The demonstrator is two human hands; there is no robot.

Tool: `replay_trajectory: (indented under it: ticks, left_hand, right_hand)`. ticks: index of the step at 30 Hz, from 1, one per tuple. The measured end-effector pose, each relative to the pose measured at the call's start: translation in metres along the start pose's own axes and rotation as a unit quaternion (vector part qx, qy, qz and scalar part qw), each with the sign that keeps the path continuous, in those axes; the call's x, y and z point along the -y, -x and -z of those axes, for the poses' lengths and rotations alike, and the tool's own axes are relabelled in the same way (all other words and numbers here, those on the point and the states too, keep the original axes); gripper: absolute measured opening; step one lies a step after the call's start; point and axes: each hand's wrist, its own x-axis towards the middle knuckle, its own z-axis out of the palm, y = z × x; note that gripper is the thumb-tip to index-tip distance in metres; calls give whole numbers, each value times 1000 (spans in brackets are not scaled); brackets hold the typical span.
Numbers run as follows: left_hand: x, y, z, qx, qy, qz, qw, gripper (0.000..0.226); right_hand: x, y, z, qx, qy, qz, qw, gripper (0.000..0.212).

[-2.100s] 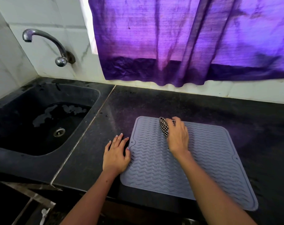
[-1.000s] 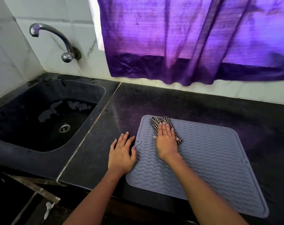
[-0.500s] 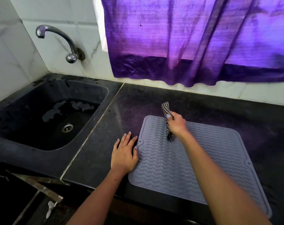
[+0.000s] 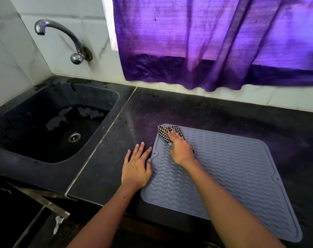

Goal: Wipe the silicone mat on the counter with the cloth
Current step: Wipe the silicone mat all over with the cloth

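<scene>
Dark stone counter (image 4: 196,111) is running left to right under a white tiled wall (image 4: 59,56), with a purple curtain (image 4: 214,42) hanging over the far right side, its hem sitting just above the counter's back edge. Black sink (image 4: 18,158) is sitting at the left, some water pooling near its drain (image 4: 74,137); a curved metal tap (image 4: 62,36) is sticking out of the wall above it.

Grey silicone mat (image 4: 232,176), wavy ribbed surface, is lying flat on the counter at the near right, its near right corner reaching close to the counter's front edge.

Left hand (image 4: 137,167) is lying palm down on the bare counter just beside the mat's left edge, fingers extended and slightly spread, thumb side touching or overlapping the mat rim; it is gripping nothing.

Right hand (image 4: 180,149) is pressing palm down on the mat's far left corner, fingers flat on top of the cloth rather than curled round it. Whether any finger is pinching fabric underneath, cannot tell.

Black-and-white checked cloth (image 4: 165,132) is lying bunched under those fingers, poking out past the fingertips toward the mat's far left corner, with a small bit showing at the right of the hand.
</scene>
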Motion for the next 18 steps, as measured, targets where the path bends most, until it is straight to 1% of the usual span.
replay_trajectory:
  ticks: [1,2,3,4,5,6,8,9,11,12,14,16,18]
  left_hand:
    - [0,0,1,0,2,0,1000,73]
    - [0,0,2,0,3,0,1000,73]
    - [0,0,2,1,5,0,1000,73]
    - [0,1,2,2,5,1,1000,73]
    - [0,1,2,3,4,0,1000,73]
    - [-1,1,3,3,3,0,1000,74]
    - [-1,1,3,5,1,2,1000,74]
    - [0,1,3,6,-1,3,1000,75]
    - [0,1,2,7,-7,3,1000,76]
    - [-1,1,2,6,-7,3,1000,77]
    - [-1,0,2,2,-2,3,1000,77]
    - [-2,0,2,2,-7,2,1000,77]
    - [-2,1,1,-1,-10,-1,1000,76]
  right_hand:
    - [-1,-4,6,20,-53,-25,998,54]
    - [-1,-8,18,42,-132,-59,989,47]
    - [-1,-11,29,54,-214,-88,971,41]
    - [0,-13,40,52,-262,-106,958,37]
    - [2,-13,47,40,-273,-110,955,36]
    - [7,-9,51,18,-239,-98,966,37]
    - [26,10,44,-21,-117,-55,991,45]
    - [35,22,32,-34,-62,-28,997,49]
    - [48,41,-2,-28,41,15,999,57]
    - [50,49,-17,-20,67,15,997,61]
    - [47,58,-35,-15,83,4,996,65]
    - [40,58,-37,-19,77,25,997,69]
    - [32,55,-30,-11,41,53,998,65]
